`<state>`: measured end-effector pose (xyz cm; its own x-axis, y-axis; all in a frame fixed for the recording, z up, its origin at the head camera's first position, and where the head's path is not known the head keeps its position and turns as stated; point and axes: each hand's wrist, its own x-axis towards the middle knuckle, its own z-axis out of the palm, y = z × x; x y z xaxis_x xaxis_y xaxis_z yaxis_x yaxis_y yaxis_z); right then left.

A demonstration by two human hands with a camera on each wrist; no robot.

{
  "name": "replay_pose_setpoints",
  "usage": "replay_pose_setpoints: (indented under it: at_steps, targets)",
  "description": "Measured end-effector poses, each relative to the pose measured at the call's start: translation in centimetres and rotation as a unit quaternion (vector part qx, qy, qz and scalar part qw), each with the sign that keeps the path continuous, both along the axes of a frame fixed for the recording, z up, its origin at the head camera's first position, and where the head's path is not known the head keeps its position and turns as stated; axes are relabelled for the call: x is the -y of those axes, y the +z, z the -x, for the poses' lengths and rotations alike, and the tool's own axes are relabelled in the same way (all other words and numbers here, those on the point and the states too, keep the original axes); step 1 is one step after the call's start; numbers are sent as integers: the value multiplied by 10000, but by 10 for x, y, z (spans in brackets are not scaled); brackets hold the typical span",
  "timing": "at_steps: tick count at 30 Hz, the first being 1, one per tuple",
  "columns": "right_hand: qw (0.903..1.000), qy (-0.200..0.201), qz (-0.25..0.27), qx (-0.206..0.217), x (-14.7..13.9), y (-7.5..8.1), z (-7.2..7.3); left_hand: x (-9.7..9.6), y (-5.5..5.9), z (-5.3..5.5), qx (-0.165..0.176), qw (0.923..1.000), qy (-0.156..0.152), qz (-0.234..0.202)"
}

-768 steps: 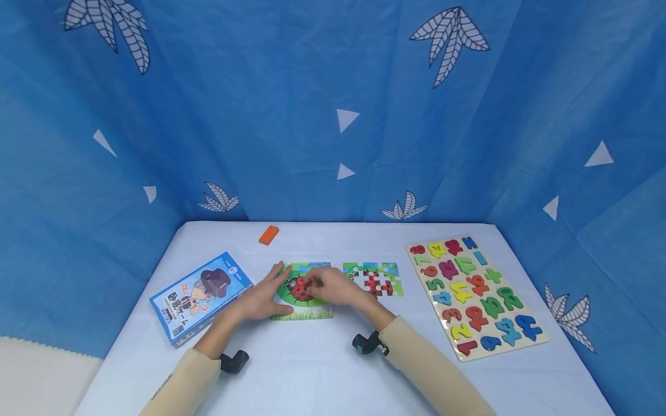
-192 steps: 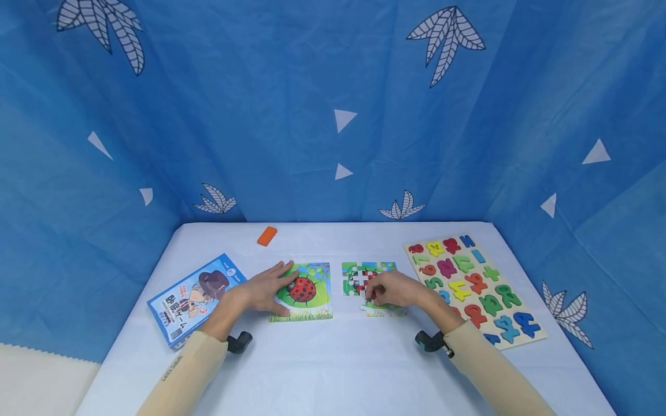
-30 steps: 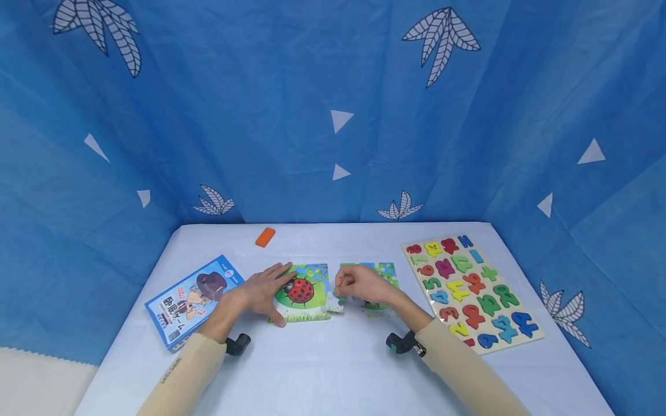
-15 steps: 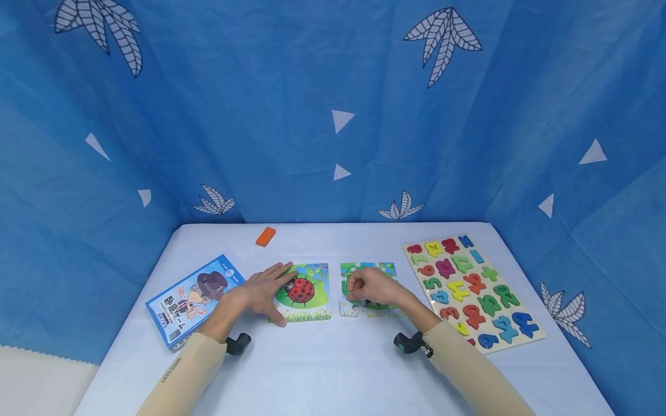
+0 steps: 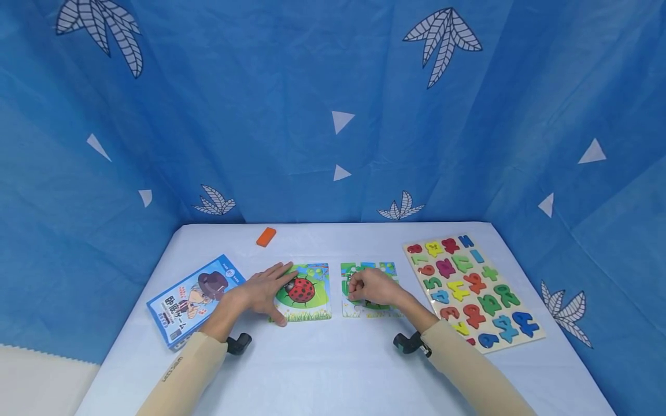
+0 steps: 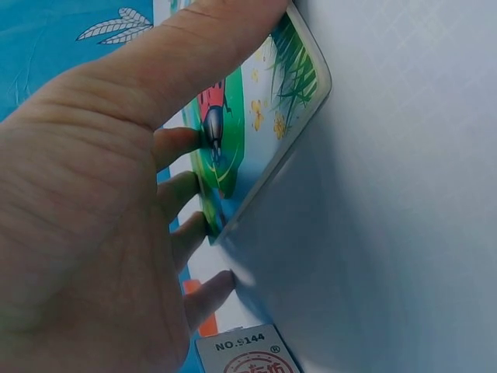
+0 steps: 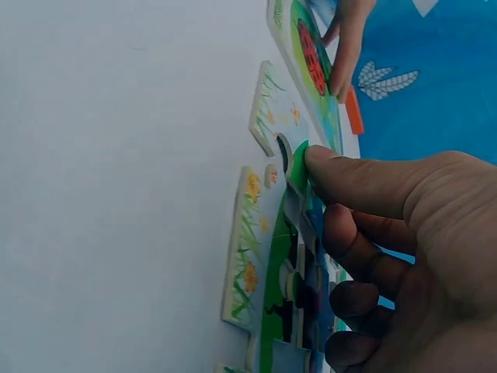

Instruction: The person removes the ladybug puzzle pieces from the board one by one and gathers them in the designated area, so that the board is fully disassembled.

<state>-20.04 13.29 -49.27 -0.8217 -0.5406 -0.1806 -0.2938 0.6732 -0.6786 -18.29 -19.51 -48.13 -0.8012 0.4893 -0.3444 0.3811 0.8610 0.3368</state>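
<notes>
My left hand (image 5: 262,292) rests on the left edge of a finished ladybug picture board (image 5: 318,300), its fingers spread and straight. To the right of the board lies a partly joined jigsaw (image 5: 387,268) of the same ladybug picture, with gaps between some pieces. My right hand (image 5: 376,286) pinches a corner puzzle piece (image 7: 276,105) by its green part between thumb and fingers. That piece sits at the near left corner of the jigsaw, still a little apart from the flowered bottom piece (image 7: 247,256). My right hand covers much of the jigsaw's middle in the head view.
A blue game box (image 5: 195,300) lies at the left, close to my left forearm. Behind the board is an orange block (image 5: 266,237). A wooden number board (image 5: 473,289) with coloured numerals lies at the right. Blue cloth (image 5: 291,115) hangs behind the white table (image 5: 312,370).
My right hand has carried the corner piece rightward from the ladybug board's edge to the jigsaw's near left corner. Across the older frames, the jigsaw has gained pieces. My left hand stays on the board.
</notes>
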Motion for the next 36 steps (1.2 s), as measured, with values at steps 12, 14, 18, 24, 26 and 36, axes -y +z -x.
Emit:
replay_pose_setpoints:
  at_steps: [12, 14, 18, 24, 26, 36]
  targets:
    - [9989, 12, -258, -383, 4, -2, -5, 2, 0, 0, -37, 10000, 0, -4]
    - [9989, 26, -257, -383, 4, -2, -5, 1, 0, -1, -27, 10000, 1, -11]
    - [9987, 18, -291, -415, 4, -1, -8, 1, 0, -2, -18, 10000, 11, -21]
    - [9983, 3, -363, -448, 2, -1, -9, -1, -1, -3, 21, 10000, 46, 15]
    - [9983, -9, -371, -441, 2, -1, -9, -1, -1, -2, 29, 10000, 57, 29]
    - [9982, -2, -397, -439, 2, 0, -8, -2, -2, -1, 84, 9999, 94, -7]
